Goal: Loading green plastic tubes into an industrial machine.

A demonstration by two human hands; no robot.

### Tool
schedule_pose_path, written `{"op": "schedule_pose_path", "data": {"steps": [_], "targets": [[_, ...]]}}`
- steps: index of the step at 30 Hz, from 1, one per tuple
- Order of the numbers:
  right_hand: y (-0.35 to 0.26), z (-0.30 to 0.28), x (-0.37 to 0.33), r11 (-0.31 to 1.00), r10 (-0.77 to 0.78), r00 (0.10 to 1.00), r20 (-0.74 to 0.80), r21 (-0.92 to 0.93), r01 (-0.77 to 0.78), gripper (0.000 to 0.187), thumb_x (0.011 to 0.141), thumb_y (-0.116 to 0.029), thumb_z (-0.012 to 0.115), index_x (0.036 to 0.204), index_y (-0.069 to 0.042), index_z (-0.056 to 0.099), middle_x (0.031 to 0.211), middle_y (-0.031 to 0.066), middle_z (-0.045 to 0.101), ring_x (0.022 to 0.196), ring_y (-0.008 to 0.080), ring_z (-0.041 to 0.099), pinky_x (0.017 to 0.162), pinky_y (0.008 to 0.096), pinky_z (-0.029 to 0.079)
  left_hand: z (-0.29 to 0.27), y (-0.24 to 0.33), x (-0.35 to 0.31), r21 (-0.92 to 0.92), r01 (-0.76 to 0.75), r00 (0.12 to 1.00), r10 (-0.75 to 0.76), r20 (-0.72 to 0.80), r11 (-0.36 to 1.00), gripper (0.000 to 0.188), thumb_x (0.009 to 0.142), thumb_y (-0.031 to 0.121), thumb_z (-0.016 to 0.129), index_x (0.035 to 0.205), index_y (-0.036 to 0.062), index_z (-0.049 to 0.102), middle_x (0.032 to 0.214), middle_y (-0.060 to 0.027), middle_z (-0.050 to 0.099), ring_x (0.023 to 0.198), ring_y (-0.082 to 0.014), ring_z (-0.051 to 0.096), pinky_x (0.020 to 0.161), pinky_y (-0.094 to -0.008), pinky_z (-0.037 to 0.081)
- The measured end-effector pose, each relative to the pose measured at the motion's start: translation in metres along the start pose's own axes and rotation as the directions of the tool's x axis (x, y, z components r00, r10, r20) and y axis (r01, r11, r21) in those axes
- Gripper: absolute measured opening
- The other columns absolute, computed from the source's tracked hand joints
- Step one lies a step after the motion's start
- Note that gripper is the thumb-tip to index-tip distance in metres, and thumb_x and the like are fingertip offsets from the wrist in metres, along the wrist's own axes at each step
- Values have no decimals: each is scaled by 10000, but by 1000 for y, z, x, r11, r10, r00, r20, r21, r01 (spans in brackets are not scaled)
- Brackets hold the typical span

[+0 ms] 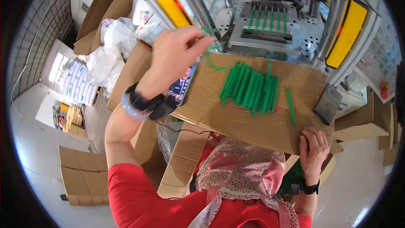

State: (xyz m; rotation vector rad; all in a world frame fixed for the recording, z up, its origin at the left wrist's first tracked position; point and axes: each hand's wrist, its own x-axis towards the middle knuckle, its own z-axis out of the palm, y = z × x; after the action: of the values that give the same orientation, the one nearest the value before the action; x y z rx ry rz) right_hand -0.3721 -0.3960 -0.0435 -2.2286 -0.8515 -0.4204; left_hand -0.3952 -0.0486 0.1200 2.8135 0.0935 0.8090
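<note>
Nearest to the camera is the person's chest in a red shirt and a flowered apron (242, 173) with pink patches. The right hand (314, 150) lies on the near edge of the cardboard sheet (236, 118), fingers bent and curled over the rim, holding nothing else; I think it rests there to keep the sheet steady, since the sheet seems to serve as a work board over the lap. A dark watch is on that wrist.

In the middle of the sheet lies a pile of green plastic sticks (249, 86), side by side and nearly parallel, so they are easy to take one by one. One single green stick (290, 105) lies apart, just to the right of the pile. A phone (181, 86) lies at the left edge of the sheet, screen up, partly under the raised arm.

The left hand (179, 52) is lifted above the far left corner of the sheet, fingers closed in a pinch on a small green piece (209, 31); what exactly it is I cannot tell. Further away stands a moulding machine (265, 27) with green sticks in its plate, yellow guard bars at both sides, and cardboard boxes (80, 173) on the floor at the left
</note>
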Motion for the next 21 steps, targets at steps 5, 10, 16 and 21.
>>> {"op": "schedule_pose_path", "data": {"steps": [5, 10, 16, 21], "targets": [[-2, 3, -3, 994, -78, 996, -47, -81, 74, 99, 754, -14, 604, 852, -23, 601, 907, 106, 606, 783, 298, 577, 680, 373, 467, -81, -56, -68, -1, 279, 954, -278, -113, 960, 223, 797, 220, 657, 762, 5, 612, 572, -116, 554, 456, -181, 475, 460, -312, 371], [-3, 6, -5, 992, -53, 997, -53, -118, 46, 81, 766, -23, 593, 846, -26, 602, 913, 108, 607, 794, 299, 578, 694, 368, 468, -108, -127, -110, 2, 452, 882, -446, -152, 892, 235, 799, 210, 652, 749, -13, 598, 566, -124, 552, 474, -206, 492, 479, -316, 383], [-15, 10, -3, 983, 14, 998, -63, -184, -26, 58, 779, -23, 573, 835, -19, 585, 879, 121, 592, 790, 302, 570, 710, 362, 454, -87, -198, -105, 206, 503, 864, -492, -107, 839, 269, 783, 305, 642, 759, 37, 640, 629, -130, 602, 560, -284, 569, 536, -374, 426], [-16, 11, -2, 974, -2, 998, -66, -228, -13, 61, 778, -18, 568, 837, -24, 580, 868, 124, 587, 783, 306, 568, 703, 364, 450, -38, -255, -48, 255, 497, 867, -490, -94, 830, 279, 753, 350, 613, 771, 78, 675, 760, -157, 643, 726, -338, 625, 646, -438, 481]]}}
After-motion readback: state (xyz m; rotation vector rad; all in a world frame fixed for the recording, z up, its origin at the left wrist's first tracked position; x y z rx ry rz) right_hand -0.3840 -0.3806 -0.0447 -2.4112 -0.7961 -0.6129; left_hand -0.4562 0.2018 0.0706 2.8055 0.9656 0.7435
